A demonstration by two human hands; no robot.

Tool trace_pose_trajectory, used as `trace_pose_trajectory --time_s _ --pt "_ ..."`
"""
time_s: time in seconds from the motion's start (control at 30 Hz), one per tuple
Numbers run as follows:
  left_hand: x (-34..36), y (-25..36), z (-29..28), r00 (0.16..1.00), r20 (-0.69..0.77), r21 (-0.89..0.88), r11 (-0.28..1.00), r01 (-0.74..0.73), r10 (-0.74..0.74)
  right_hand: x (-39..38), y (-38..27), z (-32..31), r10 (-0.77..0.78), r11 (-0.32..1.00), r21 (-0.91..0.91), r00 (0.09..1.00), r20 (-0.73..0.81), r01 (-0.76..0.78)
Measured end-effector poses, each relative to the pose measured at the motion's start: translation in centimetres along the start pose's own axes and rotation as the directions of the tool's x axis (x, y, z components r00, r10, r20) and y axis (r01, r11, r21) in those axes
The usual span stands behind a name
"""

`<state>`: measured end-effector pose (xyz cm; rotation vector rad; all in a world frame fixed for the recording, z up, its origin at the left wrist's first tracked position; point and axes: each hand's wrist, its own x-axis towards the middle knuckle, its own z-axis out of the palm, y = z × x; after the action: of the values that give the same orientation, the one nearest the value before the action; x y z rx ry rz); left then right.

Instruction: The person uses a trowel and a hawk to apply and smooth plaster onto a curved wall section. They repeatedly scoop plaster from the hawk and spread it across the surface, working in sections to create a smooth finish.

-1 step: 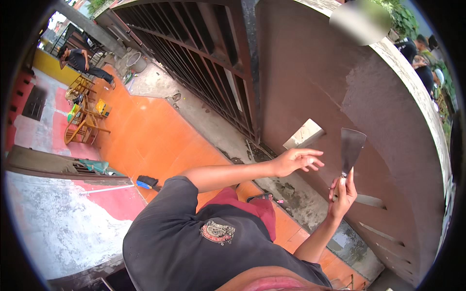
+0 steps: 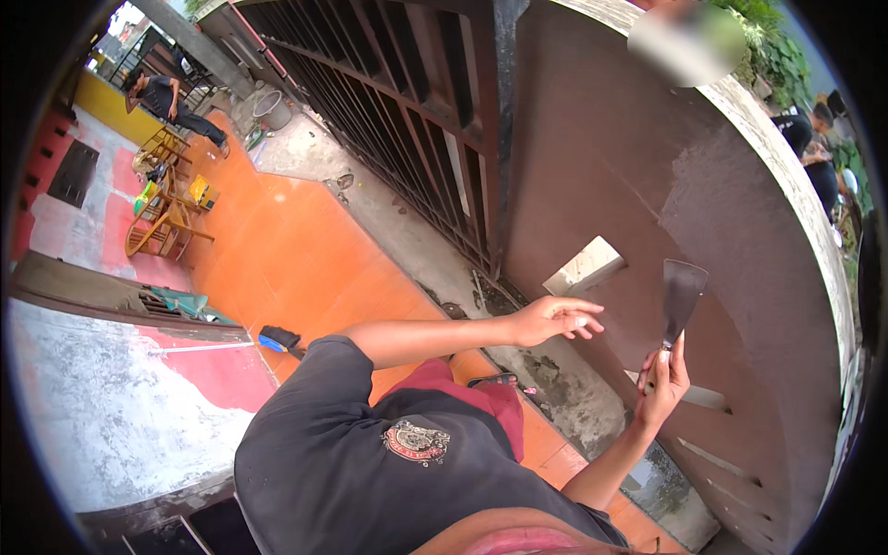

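A putty knife [image 2: 683, 294] with a wide dark blade is held up in front of the brown wall [image 2: 583, 157]. The fingers of my right hand [image 2: 664, 388] wrap round its handle, hiding most of it, and the blade points upward. My left hand [image 2: 553, 321] is raised to the left of the knife. It holds nothing, with its fingers loosely stretched and apart. Behind it, a slanted rectangular opening [image 2: 585, 265] cuts through the wall. A rougher grey patch [image 2: 717, 180] covers part of the wall's upper right.
A dark metal gate [image 2: 407, 102] adjoins the wall. Orange tiles [image 2: 277, 231] and a concrete strip [image 2: 388, 222] form the ground. A brush with blue on it [image 2: 277, 339] lies at left. Wooden chairs [image 2: 166, 227], a bucket [image 2: 272, 111] and a person [image 2: 171, 102] are farther off; people [image 2: 814, 148] are beyond the wall.
The view has shifted slightly. In the picture, my right hand with the putty knife sits a little lower and farther right, and my left hand a little lower and farther left. Both grips look unchanged.
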<state>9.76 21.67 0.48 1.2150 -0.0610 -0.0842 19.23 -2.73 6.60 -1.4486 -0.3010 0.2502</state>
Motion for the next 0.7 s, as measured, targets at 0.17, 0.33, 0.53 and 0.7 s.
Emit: trace_pose_trajectory --time_s 0.17,0.33,0.53,0.7 --pt "-10.1 -4.0 -2.8 0.975 -0.157 0.012 0.987 0.159 -0.155 7.5 -1.6 -0.4 -0.041 0.95 -0.305 0.995 0.088 0.066" --pt "-13.3 -5.0 -0.1 0.95 -0.31 -0.001 1.0 0.028 -0.027 10.0 -0.2 8.1 -0.068 0.859 -0.471 0.955 0.288 0.203" --pt "-14.2 -3.9 0.6 0.881 -0.459 -0.059 0.986 -0.158 0.114 7.2 -8.3 3.1 0.148 0.869 -0.495 0.946 0.287 0.014" --pt "-13.9 -2.7 -0.9 0.912 -0.394 -0.045 0.988 -0.146 0.116 10.3 -10.3 0.7 0.089 0.717 -0.696 0.985 0.147 0.039"
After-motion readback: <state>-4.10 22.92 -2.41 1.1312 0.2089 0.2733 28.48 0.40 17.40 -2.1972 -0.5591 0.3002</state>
